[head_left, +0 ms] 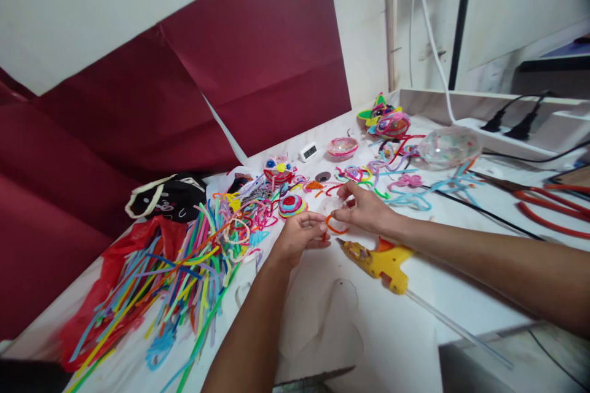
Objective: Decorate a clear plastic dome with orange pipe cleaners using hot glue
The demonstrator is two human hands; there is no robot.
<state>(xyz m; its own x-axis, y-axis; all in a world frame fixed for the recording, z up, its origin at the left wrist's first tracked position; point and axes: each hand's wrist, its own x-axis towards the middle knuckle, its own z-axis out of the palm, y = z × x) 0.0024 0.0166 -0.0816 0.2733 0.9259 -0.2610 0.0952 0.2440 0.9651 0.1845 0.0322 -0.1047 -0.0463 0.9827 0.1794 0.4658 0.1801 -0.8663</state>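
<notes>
An orange pipe cleaner (338,230) curves between my two hands above the white tabletop. My left hand (302,236) pinches one end of it at the fingertips. From the other side, my right hand (364,209) grips it between thumb and fingers. A clear plastic piece (329,204) shows just behind the right fingers; whether they touch it I cannot tell. Right below my right hand lies a yellow glue gun (385,263), its nozzle toward my hands and a long glue stick (461,330) sticking out of its back. A striped, coiled pipe-cleaner dome (292,205) sits beyond my left hand.
Left, a heap of coloured pipe cleaners (198,264) spills from a red bag (108,276) beside a black pouch (173,199). Behind stand a decorated ball (278,171), a small digital clock (308,152) and a pink-rimmed bowl (343,148). Red-handled scissors (539,196) and cables lie right.
</notes>
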